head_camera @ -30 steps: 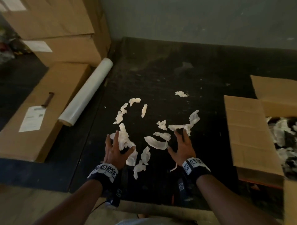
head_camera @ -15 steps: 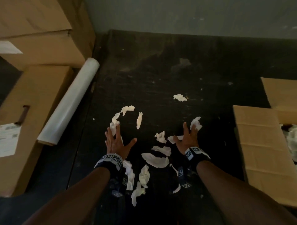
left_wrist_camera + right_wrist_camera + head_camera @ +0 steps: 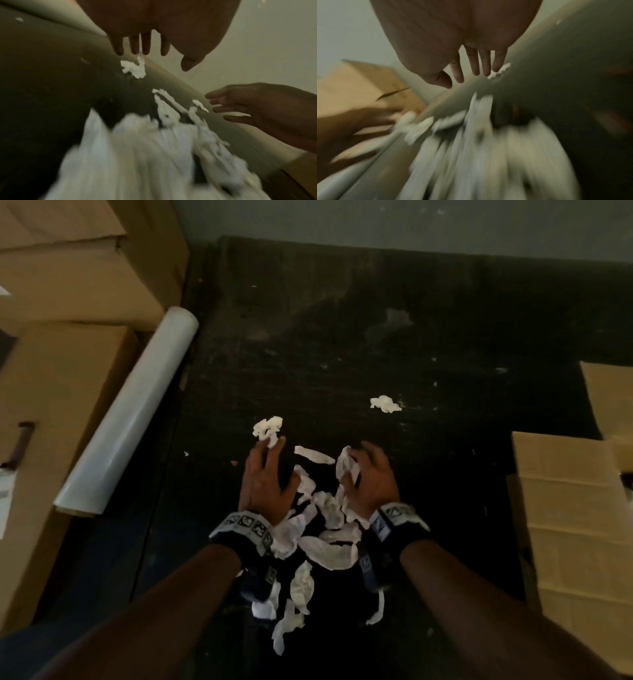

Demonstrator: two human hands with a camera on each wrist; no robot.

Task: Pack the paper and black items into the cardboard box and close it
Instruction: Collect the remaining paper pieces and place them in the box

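Note:
Several torn white paper scraps (image 3: 329, 529) lie heaped on the black mat (image 3: 342, 337) between my two hands. My left hand (image 3: 263, 474) lies flat with its fingers spread, and one scrap (image 3: 269, 428) sits at its fingertips, seen too in the left wrist view (image 3: 133, 67). My right hand (image 3: 371, 474) is flat with straight fingers (image 3: 476, 63), and a crumpled scrap (image 3: 347, 467) touches its inner side. One scrap (image 3: 385, 404) lies alone farther back. The open cardboard box (image 3: 575, 508) stands at the right with its flap towards me. No black items stand out against the dark mat.
A roll of clear stretch film (image 3: 126, 412) lies slantwise at the mat's left edge. Closed cardboard boxes (image 3: 61, 285) are stacked at the left, with a flat one (image 3: 51, 422) in front. A grey wall (image 3: 376, 220) bounds the far side.
Both hands have swept inward and closer to each other, dragging the scattered scraps into one heap between the wrists. The far scrap has not moved.

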